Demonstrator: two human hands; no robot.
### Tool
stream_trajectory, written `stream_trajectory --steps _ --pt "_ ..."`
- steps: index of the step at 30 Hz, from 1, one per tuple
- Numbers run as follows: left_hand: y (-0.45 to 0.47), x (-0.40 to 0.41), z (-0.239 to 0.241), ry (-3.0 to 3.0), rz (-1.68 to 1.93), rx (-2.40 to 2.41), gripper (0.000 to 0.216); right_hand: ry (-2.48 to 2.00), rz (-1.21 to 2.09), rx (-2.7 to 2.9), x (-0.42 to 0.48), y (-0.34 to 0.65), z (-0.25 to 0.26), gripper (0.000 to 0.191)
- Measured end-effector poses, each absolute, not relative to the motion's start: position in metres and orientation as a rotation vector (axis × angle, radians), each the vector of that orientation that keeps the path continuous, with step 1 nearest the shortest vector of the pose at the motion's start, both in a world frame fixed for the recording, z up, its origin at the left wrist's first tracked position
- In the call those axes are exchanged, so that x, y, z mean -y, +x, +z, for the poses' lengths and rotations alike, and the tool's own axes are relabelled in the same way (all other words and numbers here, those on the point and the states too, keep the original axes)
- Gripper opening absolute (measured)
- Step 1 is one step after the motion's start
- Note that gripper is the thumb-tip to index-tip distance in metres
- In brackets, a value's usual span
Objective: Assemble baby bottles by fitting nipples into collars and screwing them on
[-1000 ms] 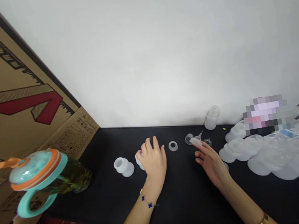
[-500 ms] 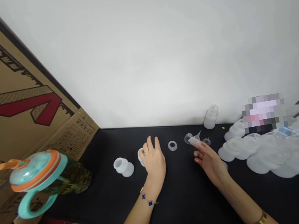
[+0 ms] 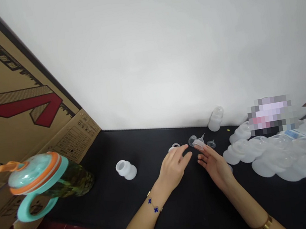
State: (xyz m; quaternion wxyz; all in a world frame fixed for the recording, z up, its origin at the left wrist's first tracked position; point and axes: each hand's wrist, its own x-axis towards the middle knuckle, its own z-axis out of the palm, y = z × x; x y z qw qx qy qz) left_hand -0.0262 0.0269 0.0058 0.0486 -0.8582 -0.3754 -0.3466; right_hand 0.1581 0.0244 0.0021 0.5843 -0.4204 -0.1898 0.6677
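My left hand (image 3: 175, 165) reaches to the right over the black table (image 3: 111, 199), fingers together, with a small white plastic piece mostly hidden under them. Its fingertips lie by a clear ring (image 3: 176, 145). My right hand (image 3: 212, 161) is just to the right, pinching a small clear plastic part (image 3: 198, 144) at its fingertips. The two hands nearly touch. Two more small clear parts (image 3: 211, 144) lie beyond the right hand. A white double-cup piece (image 3: 125, 170) stands alone to the left.
A heap of translucent plastic domes (image 3: 277, 156) covers the right of the table. A small clear bottle (image 3: 216, 119) stands by the white wall. A teal-and-orange lidded jug (image 3: 43, 179) sits at the left edge before a big cardboard box (image 3: 6, 96).
My left hand has moved right from the white piece's spot to beside my right hand. That white piece no longer lies where it was. My right hand has barely moved.
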Motion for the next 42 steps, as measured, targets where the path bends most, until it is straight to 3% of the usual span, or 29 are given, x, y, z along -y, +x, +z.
stream_trajectory --steps 6,13,19,26,32,37,42 --pt "-0.018 -0.020 0.011 -2.653 -1.232 1.229 0.049 -0.935 1.581 0.425 -0.026 0.159 -0.001 0.023" --pt "-0.020 -0.023 0.015 -2.611 -1.586 1.878 0.112 -0.946 1.567 0.436 -0.026 0.158 -0.002 0.023" --pt "-0.016 -0.029 -0.010 -2.767 -1.723 2.143 0.131 -0.959 1.579 0.436 -0.025 0.158 -0.001 0.025" --pt "-0.011 -0.024 -0.021 -2.973 -1.449 2.073 0.119 -0.911 1.609 0.418 -0.025 0.157 -0.002 0.024" --pt "-0.011 -0.029 -0.020 -2.917 -1.262 1.994 0.096 -0.902 1.617 0.407 -0.025 0.157 -0.002 0.024" --pt "-0.012 -0.030 -0.011 -2.832 -1.616 2.084 0.072 -0.883 1.618 0.416 -0.025 0.158 -0.001 0.025" --pt "-0.012 -0.033 0.002 -2.672 -2.366 2.189 0.050 -0.876 1.575 0.380 -0.024 0.159 0.000 0.024"
